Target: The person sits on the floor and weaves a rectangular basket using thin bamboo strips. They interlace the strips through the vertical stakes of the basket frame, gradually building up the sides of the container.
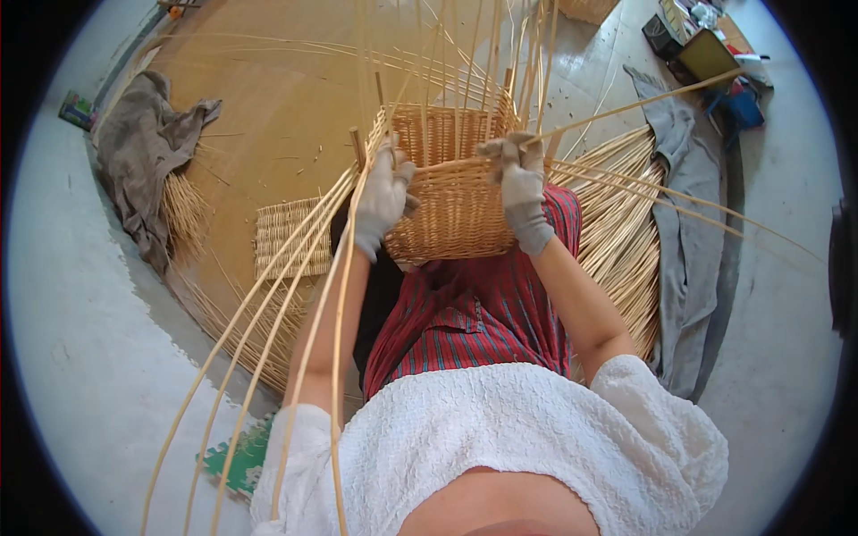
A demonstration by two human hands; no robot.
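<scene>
Wicker basket (451,214): sitting at our twelve o'clock, just above centre, resting on the red striped cloth (447,330) across the lap.
Weaving done: we are seeing close, even rows filling the near wall and the far wall behind it, so we are judging the main body well advanced.
Rods left: upright rods (458,134) are rising toward twelve, loose rods (335,420) are sweeping down toward seven, others are shooting out toward two and four; we are reckoning the top edge unfinished.
Left hand (386,198): gloved, curling around the basket's nine o'clock side; whether it is also pinching a rod, we are not managing to tell.
Right hand (521,192): gloved, closing narrowly at the near rim's three o'clock end, seemingly pinching a rod that is pointing toward two.
Basket's look: glowing honey-gold, thicker banding running along the near rim, wooden posts (358,149) poking up around the sides.
</scene>
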